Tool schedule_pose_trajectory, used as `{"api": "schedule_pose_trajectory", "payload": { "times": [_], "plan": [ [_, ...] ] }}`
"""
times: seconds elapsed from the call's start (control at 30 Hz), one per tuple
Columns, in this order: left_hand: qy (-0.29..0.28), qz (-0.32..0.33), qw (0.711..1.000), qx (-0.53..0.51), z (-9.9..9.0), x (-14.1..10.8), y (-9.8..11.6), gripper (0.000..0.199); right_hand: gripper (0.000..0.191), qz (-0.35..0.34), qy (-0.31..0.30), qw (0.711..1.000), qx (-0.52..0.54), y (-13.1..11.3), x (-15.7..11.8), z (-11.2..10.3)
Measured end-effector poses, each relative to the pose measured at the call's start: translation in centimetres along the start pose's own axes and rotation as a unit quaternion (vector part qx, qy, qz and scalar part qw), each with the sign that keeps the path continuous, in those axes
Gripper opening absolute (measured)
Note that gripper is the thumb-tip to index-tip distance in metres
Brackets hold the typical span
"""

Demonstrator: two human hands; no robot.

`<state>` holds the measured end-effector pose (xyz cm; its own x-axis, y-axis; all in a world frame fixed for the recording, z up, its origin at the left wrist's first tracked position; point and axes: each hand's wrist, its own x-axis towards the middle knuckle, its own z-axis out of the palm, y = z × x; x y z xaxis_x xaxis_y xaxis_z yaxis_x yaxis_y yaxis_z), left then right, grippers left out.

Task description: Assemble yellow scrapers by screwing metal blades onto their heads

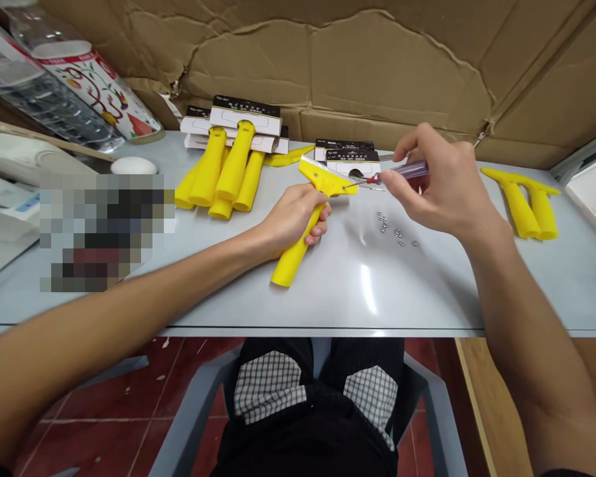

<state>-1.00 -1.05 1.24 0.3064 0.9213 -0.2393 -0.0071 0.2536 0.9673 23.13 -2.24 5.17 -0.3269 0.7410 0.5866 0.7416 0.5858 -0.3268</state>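
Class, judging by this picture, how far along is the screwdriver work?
Looks done: the carded yellow handles stacked at left. In hand: the left hand grips one yellow tool; the right hand holds a screwdriver to its head. Probably left: the two cardless tools at right; loose screws lie nearby.

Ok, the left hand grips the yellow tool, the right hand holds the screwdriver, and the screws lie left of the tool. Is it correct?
Not quite: the head view shows the screws lying right of the yellow tool. The left hand grips it, and the right hand holds the screwdriver.
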Motion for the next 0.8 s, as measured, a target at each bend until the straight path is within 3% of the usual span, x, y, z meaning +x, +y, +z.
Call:
{"api": "schedule_pose_trajectory", "payload": {
  "times": [0.13,0.4,0.63,0.8],
  "plan": [
    [-0.003,0.003,1.000,0.014,-0.08,0.03,-0.15,0.014,0.026,-0.016,-0.004,1.000,0.004,-0.07,-0.05,-0.13],
    [-0.010,0.008,1.000,0.023,-0.11,-0.05,-0.21,0.015,0.026,0.021,0.005,1.000,-0.018,0.28,0.02,-0.14],
    [-0.010,0.012,1.000,0.014,-0.15,0.00,-0.33,0.014,0.024,-0.016,0.012,1.000,0.000,-0.11,0.00,-0.02],
    [-0.007,0.003,1.000,0.018,-0.03,-0.14,-0.17,0.013,0.024,0.021,-0.011,0.999,-0.024,-0.11,0.06,-0.24]
  ]
}}
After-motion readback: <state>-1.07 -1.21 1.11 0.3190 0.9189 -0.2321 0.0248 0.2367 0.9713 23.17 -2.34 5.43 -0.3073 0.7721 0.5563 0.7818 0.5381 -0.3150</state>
